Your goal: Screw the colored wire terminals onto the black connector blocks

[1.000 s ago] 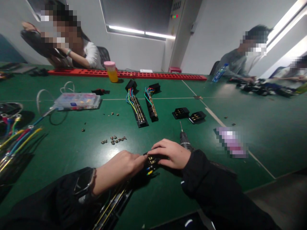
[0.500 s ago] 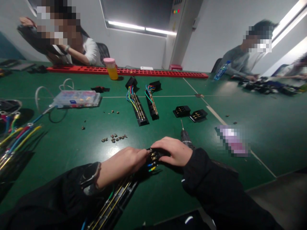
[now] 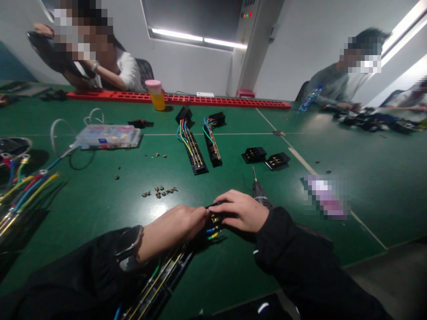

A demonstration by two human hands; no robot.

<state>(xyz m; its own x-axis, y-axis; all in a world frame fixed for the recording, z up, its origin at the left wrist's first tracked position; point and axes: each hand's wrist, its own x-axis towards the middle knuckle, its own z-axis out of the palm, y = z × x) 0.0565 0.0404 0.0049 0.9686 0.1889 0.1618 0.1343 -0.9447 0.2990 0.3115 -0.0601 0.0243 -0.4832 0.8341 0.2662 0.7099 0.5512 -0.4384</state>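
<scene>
A black socket block (image 3: 216,218) with brass terminals lies between my hands on the green table. My right hand (image 3: 243,210) is closed over its far and right side. At its left edge, my left hand (image 3: 182,226) has thumb and fingers pinched together; what they hold there is hidden. Blue and yellow-green wire ends (image 3: 212,235) stick out on the near side of the block. Under my left forearm runs a long black strip (image 3: 160,284) with brass bars and a green wire. Loose small screws (image 3: 160,192) lie in a pile beyond my left hand.
A power screwdriver (image 3: 259,191) lies just past my right hand. Two black socket blocks (image 3: 254,154) and two wired strips (image 3: 195,153) lie farther back. A clear parts box (image 3: 108,136) and wired assemblies (image 3: 25,195) are at left. Co-workers sit across the table.
My right hand's fingers have shifted slightly over the socket block and cover more of its terminals. My left hand stays pinched at the block's edge.
</scene>
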